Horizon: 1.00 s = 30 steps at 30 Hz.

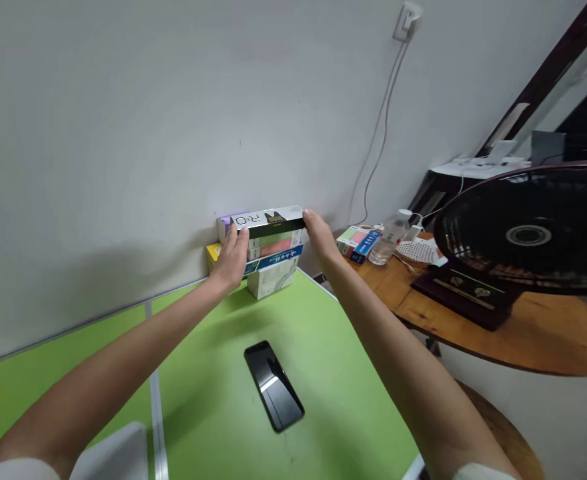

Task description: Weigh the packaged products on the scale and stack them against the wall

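Observation:
A long black-and-white box (268,219) lies on top of a stack of small cartons against the wall. My left hand (233,257) presses its left end, fingers on the near edge and along the stack's side. At the box's right end, my right hand (318,235) grips the corner, thumb near the top. Beneath it are a green-and-pink carton (276,244), a blue carton (278,257) and a white carton (273,277) at the bottom. A purple-and-white box (223,228) and a yellow box (213,253) show behind my left hand.
A black phone (274,387) lies on the green table (213,373) between my forearms. To the right, a wooden table (548,333) bears a dark fan (523,233), a plastic bottle (391,239) and more cartons (358,241). A cable hangs from the wall socket (407,20).

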Each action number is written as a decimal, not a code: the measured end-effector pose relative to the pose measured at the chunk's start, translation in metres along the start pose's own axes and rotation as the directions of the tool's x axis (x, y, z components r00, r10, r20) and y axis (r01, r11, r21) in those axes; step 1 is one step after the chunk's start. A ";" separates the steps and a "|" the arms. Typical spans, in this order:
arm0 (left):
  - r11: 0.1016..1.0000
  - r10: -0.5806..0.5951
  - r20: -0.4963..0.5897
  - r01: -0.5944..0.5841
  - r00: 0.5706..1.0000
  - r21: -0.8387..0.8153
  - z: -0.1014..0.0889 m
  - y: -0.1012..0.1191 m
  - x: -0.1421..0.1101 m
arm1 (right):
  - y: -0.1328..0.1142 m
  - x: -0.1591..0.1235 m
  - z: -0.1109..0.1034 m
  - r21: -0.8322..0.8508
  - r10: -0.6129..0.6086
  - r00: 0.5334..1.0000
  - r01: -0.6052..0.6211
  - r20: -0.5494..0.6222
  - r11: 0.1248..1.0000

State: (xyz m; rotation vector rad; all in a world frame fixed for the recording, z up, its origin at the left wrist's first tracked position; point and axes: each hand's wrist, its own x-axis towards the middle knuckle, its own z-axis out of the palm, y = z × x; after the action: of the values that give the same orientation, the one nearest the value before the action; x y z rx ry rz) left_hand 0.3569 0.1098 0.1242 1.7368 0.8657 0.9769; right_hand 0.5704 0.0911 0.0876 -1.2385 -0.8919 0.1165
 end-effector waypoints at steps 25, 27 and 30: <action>0.931 -0.363 0.294 0.358 0.884 0.072 -0.092 -0.107 -0.151 | -0.025 -0.203 0.030 0.050 0.355 0.664 -0.509 0.658 0.859; 0.873 -0.488 0.236 0.474 0.840 0.114 -0.124 -0.137 -0.208 | -0.029 -0.271 0.046 -0.044 0.409 0.395 -0.673 0.823 0.739; 0.828 -0.561 0.121 0.551 0.819 0.107 -0.165 -0.171 -0.272 | -0.016 -0.348 0.078 -0.165 0.430 0.141 -0.783 0.892 0.600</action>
State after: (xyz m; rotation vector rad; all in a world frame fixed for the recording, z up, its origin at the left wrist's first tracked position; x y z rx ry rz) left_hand 0.0697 -0.0103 -0.0589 1.4521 1.2276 0.4224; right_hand 0.2815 -0.0386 -0.0775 -1.0800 -1.0715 1.7493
